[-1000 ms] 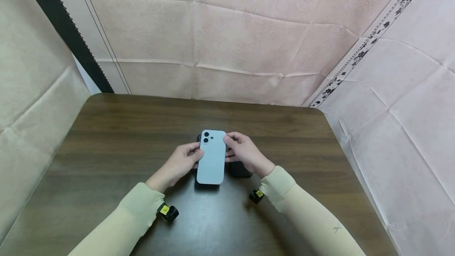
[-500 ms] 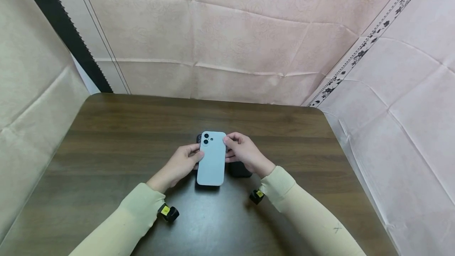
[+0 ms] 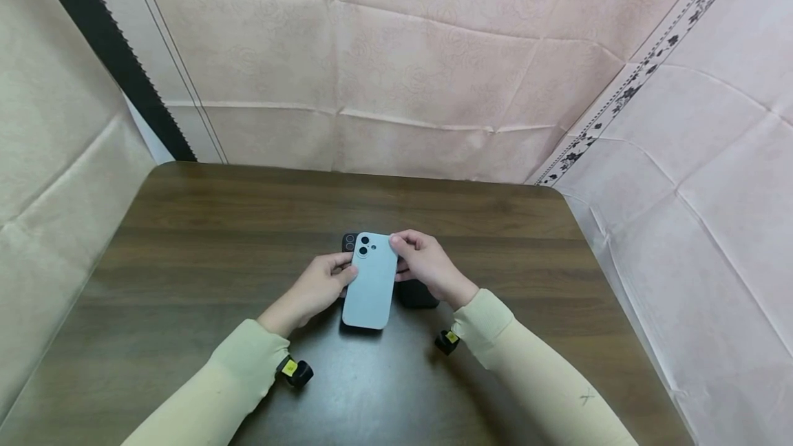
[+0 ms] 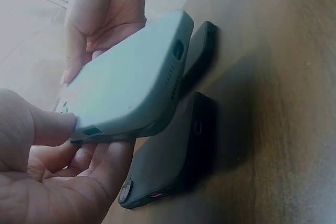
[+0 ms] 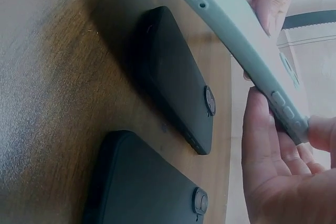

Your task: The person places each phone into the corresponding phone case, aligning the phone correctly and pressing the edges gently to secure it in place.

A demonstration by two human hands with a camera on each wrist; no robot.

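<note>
Both hands hold a light blue phone case [image 3: 370, 281] above the table, its back with the camera cutouts facing up. My left hand [image 3: 316, 290] pinches its left edge, thumb on the back and fingers beneath. At the upper right corner, my right hand [image 3: 430, 263] grips it the same way. A dark edge shows under the case's rim in the wrist views; whether a phone is inside, I cannot tell. Below it lie two black phone cases, one at the left [image 5: 176, 77], mostly hidden in the head view, and one at the right [image 5: 152, 182], partly under my right hand.
The brown wooden table [image 3: 248, 212] has rounded far corners. Pale patterned cloth [image 3: 421, 74] hangs behind it and on both sides. A black wrist camera [image 3: 297, 372] is strapped to the left wrist, another [image 3: 447, 341] to the right.
The light blue phone case has shifted slightly toward me and turned a little clockwise, its top going right. More of the left black case shows. Both hands keep their grip.
</note>
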